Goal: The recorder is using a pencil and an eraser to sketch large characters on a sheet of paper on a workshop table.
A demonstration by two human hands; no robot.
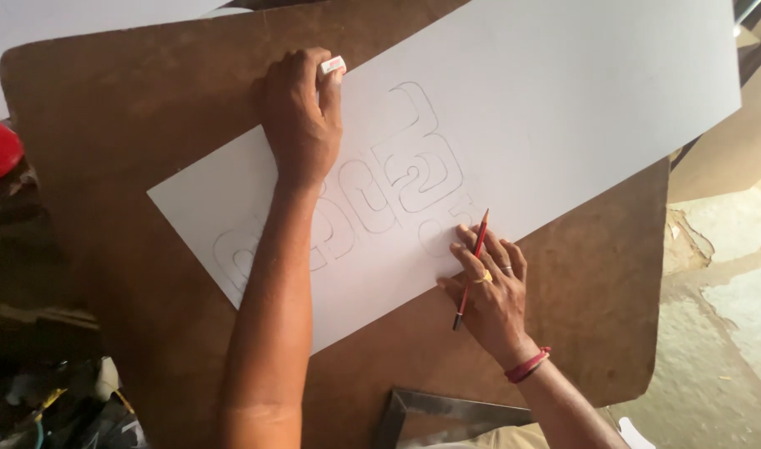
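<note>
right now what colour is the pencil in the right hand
Red, with a dark tip end; pencil, head view.

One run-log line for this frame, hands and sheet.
left hand: holds eraser, presses white sheet | right hand: holds red pencil, tip on sheet | sheet on brown board

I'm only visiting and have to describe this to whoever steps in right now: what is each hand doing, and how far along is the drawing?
Left hand: pressed on the white sheet, a small white eraser in its fingers.
Right hand: holds a red pencil, tip on the sheet.
The sheet lies slanted on a brown board.
Done: several rounded outlined shapes in pencil.
Left: the outline at the pencil tip looks unfinished.
</note>
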